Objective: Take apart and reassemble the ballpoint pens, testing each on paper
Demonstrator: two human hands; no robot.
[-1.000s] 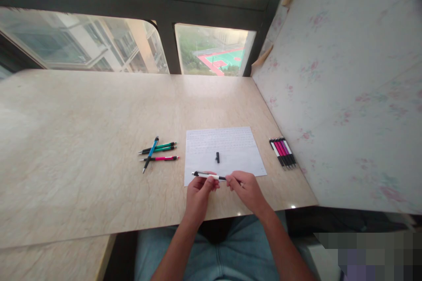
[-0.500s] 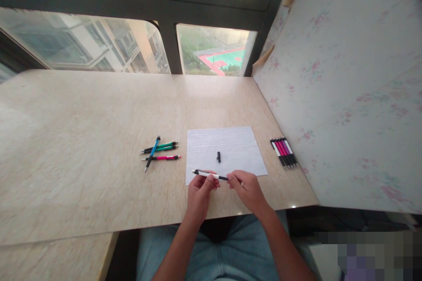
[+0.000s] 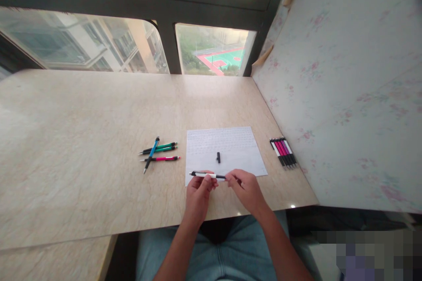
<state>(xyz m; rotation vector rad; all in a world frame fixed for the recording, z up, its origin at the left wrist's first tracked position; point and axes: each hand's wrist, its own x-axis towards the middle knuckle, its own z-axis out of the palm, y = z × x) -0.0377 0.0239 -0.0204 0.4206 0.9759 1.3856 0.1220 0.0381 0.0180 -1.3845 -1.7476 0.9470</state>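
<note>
A white mechanical pencil (image 3: pixel 212 176) with a black grip and clip lies nearly level over the near edge of the written paper sheet (image 3: pixel 231 169). My left hand (image 3: pixel 198 194) holds its barrel between thumb and fingers, the clip end pointing left. At the black grip end, my right hand (image 3: pixel 245 188) is closed in a pinch, so the tip is hidden. Just beyond the hands, a short black piece (image 3: pixel 218 157) rests on the paper, a tiny dark bit at its side.
Left of the paper lie two green pencils (image 3: pixel 168 148), a pink pencil (image 3: pixel 165 158) and a blue pencil (image 3: pixel 152 153) across them. Several white, pink and purple pencils (image 3: pixel 283 153) lie side by side near the patterned wall (image 3: pixel 346 109). Windows (image 3: pixel 214 48) stand behind the tabletop (image 3: pixel 99 140).
The pencil has shifted slightly left in the view and turned a little closer to level. Both hands keep nearly the same places and hold.
</note>
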